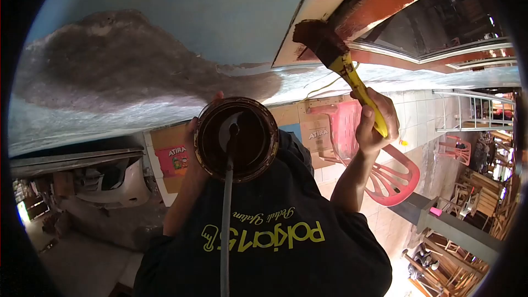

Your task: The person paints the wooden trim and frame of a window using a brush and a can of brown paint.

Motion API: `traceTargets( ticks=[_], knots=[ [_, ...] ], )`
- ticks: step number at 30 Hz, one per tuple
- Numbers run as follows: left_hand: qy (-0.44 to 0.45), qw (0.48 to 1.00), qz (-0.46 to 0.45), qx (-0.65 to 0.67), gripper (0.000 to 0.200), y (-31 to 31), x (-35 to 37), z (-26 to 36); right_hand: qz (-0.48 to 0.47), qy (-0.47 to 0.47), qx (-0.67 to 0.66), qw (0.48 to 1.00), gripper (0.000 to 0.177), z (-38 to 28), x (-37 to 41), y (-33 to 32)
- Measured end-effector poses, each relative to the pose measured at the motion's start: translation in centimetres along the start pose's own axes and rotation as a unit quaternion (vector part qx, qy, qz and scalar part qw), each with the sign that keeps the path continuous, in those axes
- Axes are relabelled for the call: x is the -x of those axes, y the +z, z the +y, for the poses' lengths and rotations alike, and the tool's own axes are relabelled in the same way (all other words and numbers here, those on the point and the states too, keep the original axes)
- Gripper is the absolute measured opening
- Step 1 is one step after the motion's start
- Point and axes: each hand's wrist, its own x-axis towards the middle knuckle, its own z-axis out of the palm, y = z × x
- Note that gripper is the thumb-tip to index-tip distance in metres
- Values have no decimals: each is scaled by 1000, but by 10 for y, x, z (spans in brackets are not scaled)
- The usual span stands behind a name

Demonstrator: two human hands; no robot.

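My left hand grips a round can of dark brown paint in front of my chest, fingers around its side and mostly hidden behind it. A thin grey cord or rod overlaps the can and runs down over my shirt. In my right hand is a paintbrush with a yellow handle, my fingers closed around its lower end. Dark paint coats its bristles, which overlap the pale edge of a wooden window frame, partly covered in red-brown.
A blue wall with a large grey patch meets the frame. Behind my right arm stands a pink plastic chair. Cardboard sheets lie along the wall's foot. A metal ladder and stacked wood are at right.
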Motion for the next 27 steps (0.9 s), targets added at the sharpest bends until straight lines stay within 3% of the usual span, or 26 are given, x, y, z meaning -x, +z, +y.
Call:
traceTargets(
  ticks=[3, 7, 11, 17, 21, 22, 27],
  knots=[
    [-6, 1000, -13, 5, 75, -5, -2, 2, -30, -48, 60, 997, 26, -6, 3, -4],
    [-21, 999, -38, 18, 72, -20, -8, 3, 2, -57, 30, 998, 27, -15, 14, 0],
    [-46, 997, -51, 40, 70, -28, -11, 2, 13, -15, 54, 998, 21, -11, 15, 5],
    [-70, 993, -64, 72, 66, -40, -13, -2, 23, -48, 76, 996, 30, -22, 30, 5],
    [-90, 989, -66, 97, 63, -38, -9, -3, 29, 31, 80, 996, 24, -13, 35, 14],
    [-94, 988, -68, 105, 63, -39, -9, -3, 40, 7, 124, 991, 28, -13, 31, 15],
    [-138, 973, -73, 167, 60, -45, -8, -7, 40, -7, 80, 996, 32, -19, 41, 10]
  ],
)
